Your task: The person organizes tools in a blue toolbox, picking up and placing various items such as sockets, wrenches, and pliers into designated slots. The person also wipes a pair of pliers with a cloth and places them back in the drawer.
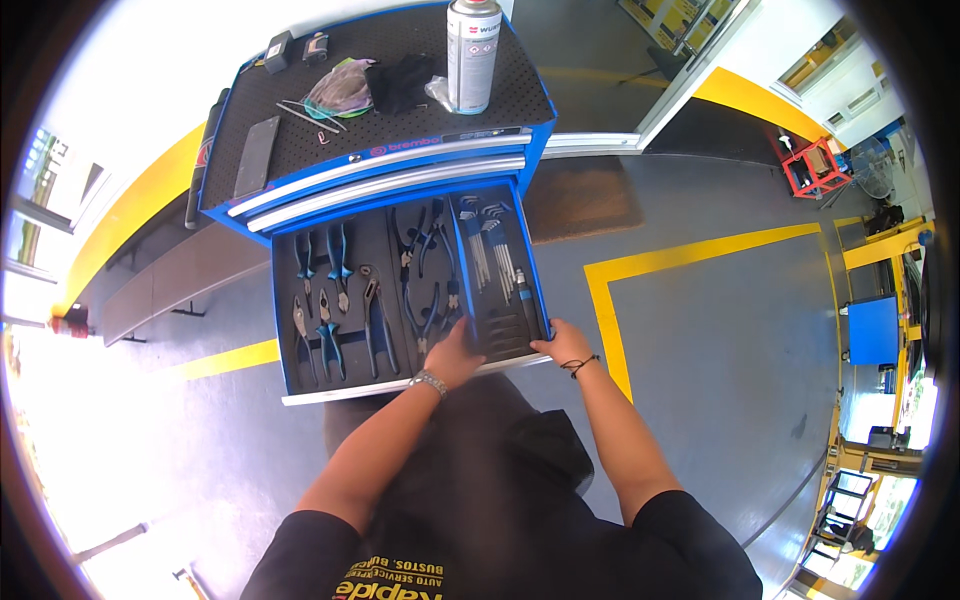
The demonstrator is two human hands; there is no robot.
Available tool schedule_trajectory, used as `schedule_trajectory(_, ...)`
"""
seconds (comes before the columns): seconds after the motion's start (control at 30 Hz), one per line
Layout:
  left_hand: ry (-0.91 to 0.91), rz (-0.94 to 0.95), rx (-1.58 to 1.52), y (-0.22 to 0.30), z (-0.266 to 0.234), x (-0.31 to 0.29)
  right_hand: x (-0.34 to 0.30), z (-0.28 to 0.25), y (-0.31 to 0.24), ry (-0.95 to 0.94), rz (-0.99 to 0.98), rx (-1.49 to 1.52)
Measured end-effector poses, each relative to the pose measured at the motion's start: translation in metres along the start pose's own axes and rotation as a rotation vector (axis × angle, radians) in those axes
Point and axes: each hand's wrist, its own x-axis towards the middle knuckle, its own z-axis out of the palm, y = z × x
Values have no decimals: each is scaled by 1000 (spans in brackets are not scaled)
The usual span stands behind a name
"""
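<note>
A blue tool drawer (340, 395) is pulled out, its black foam inlay holding several pliers. My left hand (453, 357) is over the drawer's front part, beside the blue divider and the lowest pliers (425, 318). Its thumb and forefinger are apart; the other fingers are partly hidden, and nothing shows in them. Around the drawer's front right corner, my right hand (567, 346) is closed, thumb on the inner side. Right of the divider lie hex keys (497, 250) and a dark blue-banded tool (526, 296).
On the blue cabinet's black top (400, 120) stand a spray can (473, 60), rags (342, 88), a flat dark slab (257, 156) and thin rods. A brown mat (585, 200) lies beyond the drawer. A bench (180, 280) is at left, a red cart (815, 170) far right.
</note>
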Motion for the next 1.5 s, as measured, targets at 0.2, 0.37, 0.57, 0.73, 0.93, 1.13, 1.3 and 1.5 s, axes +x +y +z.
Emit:
schedule_trajectory(0.2,-144,58,-58,-3,-17,7,-4,-18,-21,-100,-11,53)
schedule_trajectory(0.37,81,11,-373,-4,11,27,-7,-10,-36,18,65,-72)
schedule_trajectory(0.57,-126,-75,-743,-8,4,38,-17,-25,-47,-70,-39,125)
schedule_trajectory(0.73,-181,112,-420,-15,-2,41,-13,-23,-40,-130,-4,21)
schedule_trajectory(0.93,-27,30,90,14,-25,23,-8,-39,-57,-220,36,-92)
schedule_trajectory(1.13,-116,140,105,-6,-43,18,-10,10,-93,73,47,-289)
schedule_trajectory(1.3,58,338,334,-31,-16,14,-1,26,-130,-32,228,-352)
schedule_trajectory(1.5,-34,227,360,-9,-19,16,5,32,-136,8,270,-397)
